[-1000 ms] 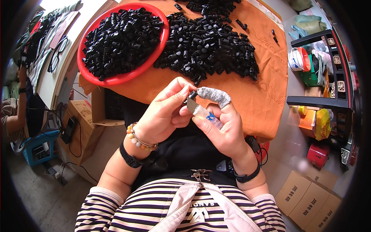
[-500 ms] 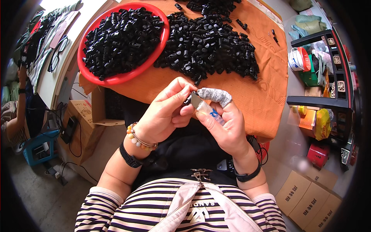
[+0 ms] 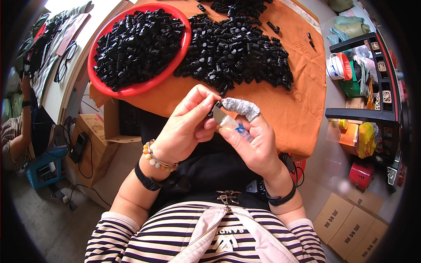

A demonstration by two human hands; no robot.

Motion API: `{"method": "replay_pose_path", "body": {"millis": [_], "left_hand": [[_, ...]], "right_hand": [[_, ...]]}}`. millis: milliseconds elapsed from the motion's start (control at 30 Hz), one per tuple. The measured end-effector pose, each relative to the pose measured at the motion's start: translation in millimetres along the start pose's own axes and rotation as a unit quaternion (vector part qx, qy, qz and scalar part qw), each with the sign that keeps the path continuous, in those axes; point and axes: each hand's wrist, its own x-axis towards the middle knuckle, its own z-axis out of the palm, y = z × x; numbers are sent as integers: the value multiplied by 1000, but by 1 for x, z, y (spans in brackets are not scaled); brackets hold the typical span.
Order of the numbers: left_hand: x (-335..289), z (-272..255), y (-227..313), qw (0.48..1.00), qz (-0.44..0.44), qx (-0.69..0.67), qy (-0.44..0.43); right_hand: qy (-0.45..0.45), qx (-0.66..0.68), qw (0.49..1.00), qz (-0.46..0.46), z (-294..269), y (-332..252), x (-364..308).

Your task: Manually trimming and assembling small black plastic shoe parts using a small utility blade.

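My left hand (image 3: 191,115) pinches a small black plastic part (image 3: 215,108) between thumb and fingertips, over the near edge of the table. A flat metal blade (image 3: 219,116) rests against that part. Its rear end is wrapped in whitish film with blue marks, and my right hand (image 3: 259,142) grips it there. A grey knitted finger cover (image 3: 243,108) sleeves my right index finger, whose tip lies beside the black part. Beyond my hands spreads a heap of similar black parts (image 3: 237,55). My fingers hide much of the held part.
A red basin (image 3: 139,91) full of black parts stands at the left of the orange tablecloth (image 3: 302,127). Cardboard boxes (image 3: 351,228) lie on the floor at lower right, below a dark shelf (image 3: 359,115). At far left another person's arm (image 3: 25,118) shows.
Both hands have shifted very slightly leftward together. The blade sits at a slightly different tilt against the black part. The grips are unchanged.
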Motion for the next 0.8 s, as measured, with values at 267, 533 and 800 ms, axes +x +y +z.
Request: {"method": "replay_pose_path", "body": {"millis": [267,533,800], "left_hand": [[1,-2,0,999,-16,-13,-30],[-1,2,-4,1000,-17,-2,-25],[1,1,-1,999,-26,-23,-41]], "right_hand": [[41,60,997,-8,0,-5,2],[40,93,995,-11,10,0,16],[53,79,995,-4,12,1,21]]}}
